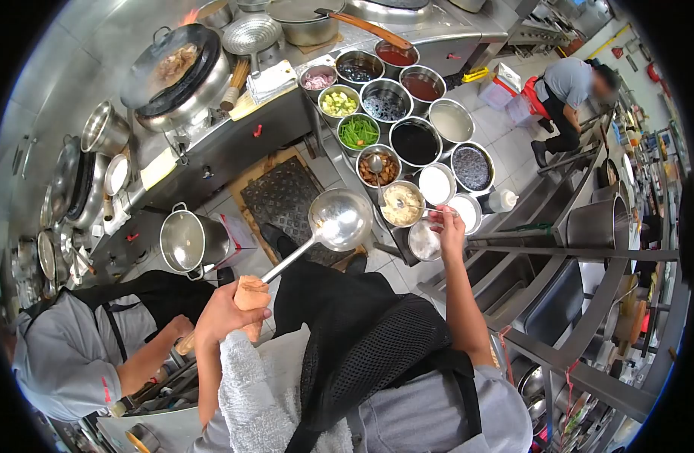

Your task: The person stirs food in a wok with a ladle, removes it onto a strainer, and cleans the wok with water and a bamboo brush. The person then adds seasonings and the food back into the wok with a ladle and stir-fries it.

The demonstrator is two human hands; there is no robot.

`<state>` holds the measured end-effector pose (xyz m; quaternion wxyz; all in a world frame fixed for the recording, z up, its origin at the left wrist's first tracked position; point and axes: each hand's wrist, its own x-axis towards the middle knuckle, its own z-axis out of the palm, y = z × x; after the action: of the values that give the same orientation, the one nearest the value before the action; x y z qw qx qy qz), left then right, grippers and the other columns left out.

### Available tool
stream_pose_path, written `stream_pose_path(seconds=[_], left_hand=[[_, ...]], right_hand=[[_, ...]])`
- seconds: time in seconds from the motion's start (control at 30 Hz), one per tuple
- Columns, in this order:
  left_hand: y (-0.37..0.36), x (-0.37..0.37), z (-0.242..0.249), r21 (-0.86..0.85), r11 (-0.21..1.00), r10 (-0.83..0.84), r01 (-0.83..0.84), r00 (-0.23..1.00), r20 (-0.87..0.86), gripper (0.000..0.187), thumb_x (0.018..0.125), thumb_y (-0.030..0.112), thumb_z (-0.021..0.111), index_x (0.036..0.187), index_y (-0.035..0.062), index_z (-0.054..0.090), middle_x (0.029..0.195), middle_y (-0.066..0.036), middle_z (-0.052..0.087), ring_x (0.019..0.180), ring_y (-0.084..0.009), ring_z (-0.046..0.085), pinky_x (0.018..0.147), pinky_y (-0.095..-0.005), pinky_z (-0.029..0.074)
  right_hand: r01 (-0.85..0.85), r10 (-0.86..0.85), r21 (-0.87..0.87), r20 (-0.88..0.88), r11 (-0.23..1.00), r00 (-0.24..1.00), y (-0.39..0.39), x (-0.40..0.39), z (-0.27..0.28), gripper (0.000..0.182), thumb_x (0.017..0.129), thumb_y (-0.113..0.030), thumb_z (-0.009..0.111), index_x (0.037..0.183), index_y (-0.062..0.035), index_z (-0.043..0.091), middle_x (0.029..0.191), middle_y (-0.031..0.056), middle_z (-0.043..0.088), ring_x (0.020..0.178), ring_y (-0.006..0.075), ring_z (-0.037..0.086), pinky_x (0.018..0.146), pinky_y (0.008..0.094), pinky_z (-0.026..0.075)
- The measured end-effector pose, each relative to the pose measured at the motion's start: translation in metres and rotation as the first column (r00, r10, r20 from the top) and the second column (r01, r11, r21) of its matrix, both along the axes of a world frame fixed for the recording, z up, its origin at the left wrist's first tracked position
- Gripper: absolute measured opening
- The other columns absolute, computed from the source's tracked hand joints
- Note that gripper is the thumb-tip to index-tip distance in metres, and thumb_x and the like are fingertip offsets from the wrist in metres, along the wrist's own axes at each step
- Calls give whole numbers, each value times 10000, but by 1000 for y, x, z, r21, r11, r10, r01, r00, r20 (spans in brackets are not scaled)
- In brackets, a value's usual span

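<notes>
My left hand [227,313] is wrapped round the wooden handle [252,294] of a large steel ladle [339,219], whose bowl is out in front of me with a little pale residue inside. Over the seasoning pots, my right hand [451,230] has its fingers pinched together at the edge of a pot of white powder [464,213]. What they hold, if anything, is hidden. Close by are another pot of white powder [437,185], a pot of pale paste [402,204] and a pot with a whitish, partly covered inside [424,240].
Steel pots hold dark sauce [415,142], chopped greens [358,132] and brown pieces [378,166] with a spoon. A wok [177,68] with food sits over flame. A co-worker [83,347] stands at my left; another person [573,94] bends at the far right.
</notes>
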<state>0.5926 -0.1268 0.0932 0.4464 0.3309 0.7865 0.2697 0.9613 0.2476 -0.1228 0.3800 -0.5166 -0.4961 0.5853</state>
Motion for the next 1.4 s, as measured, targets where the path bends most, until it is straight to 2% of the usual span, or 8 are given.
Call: stream_pose_path(seconds=[0.23,0.33,0.5,0.7,0.9,1.1,1.3,1.4], left_hand=[[4,3,-11,-41,998,-39,40,999,11,616,672,318,953,1144,-5,726,967,-94,766,865,-184,724,825,-328,561],[9,6,-9,-62,996,-67,71,995,72,619,670,315,954,1151,-2,726,978,-96,770,873,-181,727,831,-326,561],[14,10,-14,-61,993,-89,96,990,111,611,675,317,958,1152,10,731,983,-98,771,887,-174,728,844,-326,558],[10,6,-24,-58,987,-146,153,983,109,610,676,326,960,1150,17,732,989,-91,774,889,-191,732,850,-335,556],[15,6,-15,-9,979,-199,201,973,112,570,690,313,949,1135,26,736,991,-87,773,893,-182,727,853,-327,551],[26,13,-4,-50,966,-247,253,963,107,556,703,308,941,1143,38,734,981,-71,767,894,-176,721,849,-325,551],[17,15,-17,-49,976,-203,214,965,168,561,709,314,941,1144,30,730,996,-67,766,902,-172,718,845,-319,551],[-4,7,-22,-24,985,-168,174,974,151,576,703,305,944,1162,34,724,1012,-59,759,911,-151,705,845,-313,549]], right_hand=[[-70,73,41,-69,997,995,-22,13,84,343,1108,-319,533,1150,-31,714,938,81,757,848,138,701,726,287,547],[-94,74,302,78,949,994,-39,18,119,354,1113,-298,528,1112,-8,729,922,67,749,827,122,672,729,290,531],[-149,-21,332,459,931,888,-49,60,102,365,1107,-286,532,1060,22,722,856,75,741,798,122,667,733,293,521],[-133,-26,299,473,945,880,-65,69,34,362,1110,-288,525,1069,14,720,880,81,751,805,133,686,715,294,531],[211,-209,-32,52,977,976,-65,91,-2,366,1107,-324,502,1132,-16,698,938,91,754,836,155,703,666,303,552],[136,-142,-57,-118,989,983,-76,87,88,337,1106,-309,530,1118,-19,701,946,86,746,835,161,692,720,294,546],[-58,-229,639,358,767,905,-72,46,174,289,1108,-221,542,1124,20,700,943,118,741,891,182,694,815,324,546],[-241,-124,627,480,741,869,-55,-1,142,166,1032,-110,568,1101,-51,706,1104,151,753,988,348,726,869,416,567]])
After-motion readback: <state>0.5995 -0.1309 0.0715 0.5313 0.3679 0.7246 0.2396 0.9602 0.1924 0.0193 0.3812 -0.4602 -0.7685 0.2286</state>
